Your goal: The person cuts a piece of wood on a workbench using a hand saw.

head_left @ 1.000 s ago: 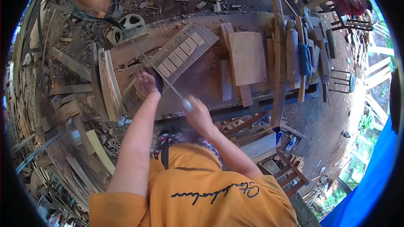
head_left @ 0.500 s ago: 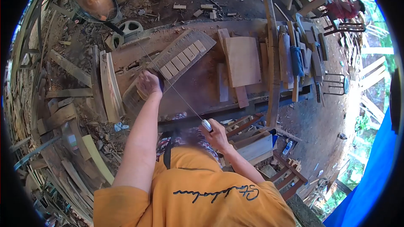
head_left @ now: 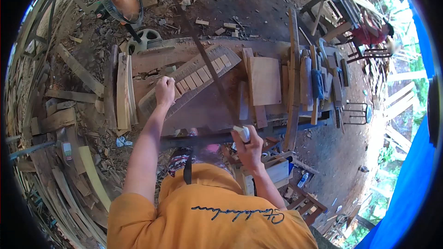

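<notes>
My right hand is wrapped round the white handle of a handsaw. The long dark saw blade slants up and left from it, its flat side showing, across my view of a thick wooden plank. Along that plank lies a row of several small pale wood blocks. My left hand is closed at the left end of the row, over the plank; what its fingers hold, if anything, is hidden. The plank lies at an angle on a wooden workbench.
A flat board and a long timber lie on the bench's right part, beside stacked wood pieces. A fan stands at upper left. Another person sits far right. Scrap wood covers the left ground.
The saw has turned from nearly edge-on to showing its flat side, and its handle has shifted right. My left hand's fingers look more tightly closed. The whole view has shifted slightly.
</notes>
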A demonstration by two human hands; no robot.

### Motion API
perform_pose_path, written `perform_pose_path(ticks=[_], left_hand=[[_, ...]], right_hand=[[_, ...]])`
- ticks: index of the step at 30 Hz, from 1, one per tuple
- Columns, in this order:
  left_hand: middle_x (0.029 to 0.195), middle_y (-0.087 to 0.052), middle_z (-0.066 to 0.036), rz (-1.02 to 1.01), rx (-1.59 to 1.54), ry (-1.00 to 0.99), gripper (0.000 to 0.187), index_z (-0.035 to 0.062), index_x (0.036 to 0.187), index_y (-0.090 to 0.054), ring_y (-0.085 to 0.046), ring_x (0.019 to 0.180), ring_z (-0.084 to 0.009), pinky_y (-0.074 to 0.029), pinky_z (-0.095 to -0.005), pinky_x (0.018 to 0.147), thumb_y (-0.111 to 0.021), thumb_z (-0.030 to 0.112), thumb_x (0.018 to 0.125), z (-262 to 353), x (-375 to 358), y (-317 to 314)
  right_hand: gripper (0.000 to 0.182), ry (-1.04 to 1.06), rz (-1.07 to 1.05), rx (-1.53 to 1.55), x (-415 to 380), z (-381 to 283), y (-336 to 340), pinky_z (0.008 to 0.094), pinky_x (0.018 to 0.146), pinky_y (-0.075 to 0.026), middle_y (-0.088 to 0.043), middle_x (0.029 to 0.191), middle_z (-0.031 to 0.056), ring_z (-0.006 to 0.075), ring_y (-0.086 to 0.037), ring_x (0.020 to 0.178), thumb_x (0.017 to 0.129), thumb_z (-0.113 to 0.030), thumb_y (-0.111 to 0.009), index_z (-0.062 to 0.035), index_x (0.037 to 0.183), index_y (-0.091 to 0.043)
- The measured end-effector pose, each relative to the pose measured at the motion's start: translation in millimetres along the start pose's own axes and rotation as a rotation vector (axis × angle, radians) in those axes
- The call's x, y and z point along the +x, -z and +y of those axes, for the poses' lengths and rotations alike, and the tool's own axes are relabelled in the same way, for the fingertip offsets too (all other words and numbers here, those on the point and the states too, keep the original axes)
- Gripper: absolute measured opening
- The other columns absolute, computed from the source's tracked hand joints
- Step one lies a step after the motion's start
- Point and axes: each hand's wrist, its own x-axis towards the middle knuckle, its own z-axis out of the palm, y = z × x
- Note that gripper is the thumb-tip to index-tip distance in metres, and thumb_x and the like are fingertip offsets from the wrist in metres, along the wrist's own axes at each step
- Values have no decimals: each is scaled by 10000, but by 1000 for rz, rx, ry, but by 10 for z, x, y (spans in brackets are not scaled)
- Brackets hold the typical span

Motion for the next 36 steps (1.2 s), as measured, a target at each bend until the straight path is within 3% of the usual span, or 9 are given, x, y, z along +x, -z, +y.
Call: perform_pose_path(ticks=[8,11,14,17,20,24,26,31,36], left_hand=[[1045,-661,-120,86,204,10,321,133,932,-666,-594,1047,-367,-401,-544,915,-512,413,946,130,-383,59],[1048,-663,-116,214,375,0,338,145,935,-672,-601,1027,-356,-423,-517,880,-499,435,950,174,-278,-83],[1042,-680,-82,303,517,60,326,144,922,-679,-614,1015,-311,-453,-501,809,-499,414,946,82,-193,-289],[1022,-686,-57,433,528,27,288,150,898,-680,-620,1005,-292,-467,-475,807,-484,357,940,-6,-158,-378],[1027,-687,-31,307,570,203,273,165,922,-695,-620,1010,-276,-476,-452,810,-477,330,925,317,-176,-243],[1059,-688,-38,239,551,243,290,166,967,-712,-612,1040,-276,-476,-450,830,-482,335,914,-13,-115,-477],[1084,-687,-51,345,550,159,313,163,1015,-714,-611,1052,-282,-473,-449,849,-475,339,914,150,-176,-355],[1114,-681,-61,276,572,184,324,152,1040,-704,-606,1070,-289,-468,-453,861,-468,341,924,336,-215,-232],[1103,-681,-70,403,591,223,330,131,1022,-704,-601,1075,-294,-462,-456,874,-466,340,928,308,-175,-311]], right_hand=[[208,-170,-115,67,-341,472,-192,306,553,-453,-621,680,112,131,-511,576,904,-152,-722,-21,888,-561],[231,-168,-222,13,-366,664,-416,362,565,-464,-602,698,174,260,-610,605,908,-161,-714,-15,882,-536],[246,-135,-239,38,-359,723,-608,397,569,-460,-597,722,203,387,-608,648,903,-160,-712,-12,870,-518],[262,-57,-191,-33,-392,801,-718,435,575,-449,-583,729,211,443,-571,674,898,-166,-713,-15,850,-503],[271,-70,-205,-67,-494,866,-669,463,594,-443,-574,749,216,435,-580,697,900,-174,-707,-20,840,-492],[248,-72,-241,-145,-534,871,-578,476,621,-452,-578,772,216,441,-589,733,904,-171,-697,-27,875,-498],[228,-105,-276,-132,-501,861,-602,497,641,-461,-595,802,223,459,-593,769,909,-162,-678,-27,917,-495],[212,6,-208,-95,173,680,-1255,516,688,-471,-610,879,251,489,-585,813,922,-169,-647,-21,963,-501],[206,-22,-252,-89,-135,693,-954,497,680,-477,-597,832,245,476,-585,781,939,-181,-634,-14,914,-516]])
